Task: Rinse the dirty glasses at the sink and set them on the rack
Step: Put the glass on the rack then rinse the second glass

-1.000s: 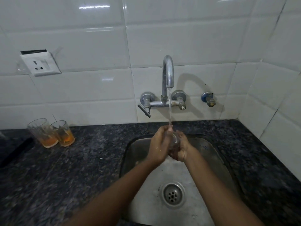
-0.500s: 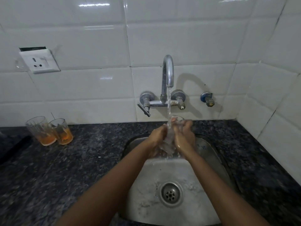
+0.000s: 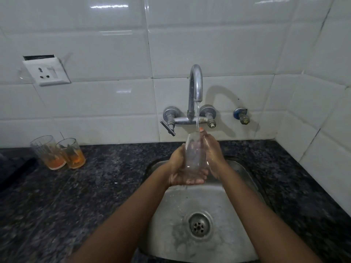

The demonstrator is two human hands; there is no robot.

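A clear drinking glass (image 3: 195,154) is held upright over the sink (image 3: 245,179), its mouth directly under the stream (image 3: 197,118) from the wall tap (image 3: 195,82). The base is cupped by the curled fingers (image 3: 195,180) of the left hand (image 3: 180,168), at 7 o'clock of the glass. The wall is clasped from 3 o'clock by the right hand (image 3: 213,154), one fingertip (image 3: 201,130) being raised at the rim.

Both hands and the glass are wet, so a slip is judged the main risk: if either hold is relaxed while the glass fills, it could be dropped onto the steel basin and cracked. Splashing onto the granite counter (image 3: 114,186) could follow if the rim is tilted into the stream.

Two dirty glasses (image 3: 57,151) with orange residue stand touching at 9 o'clock, well apart from the sink, near the wall socket (image 3: 46,72). No rack is seen, so a blind carry with wet hands would be a further hazard.
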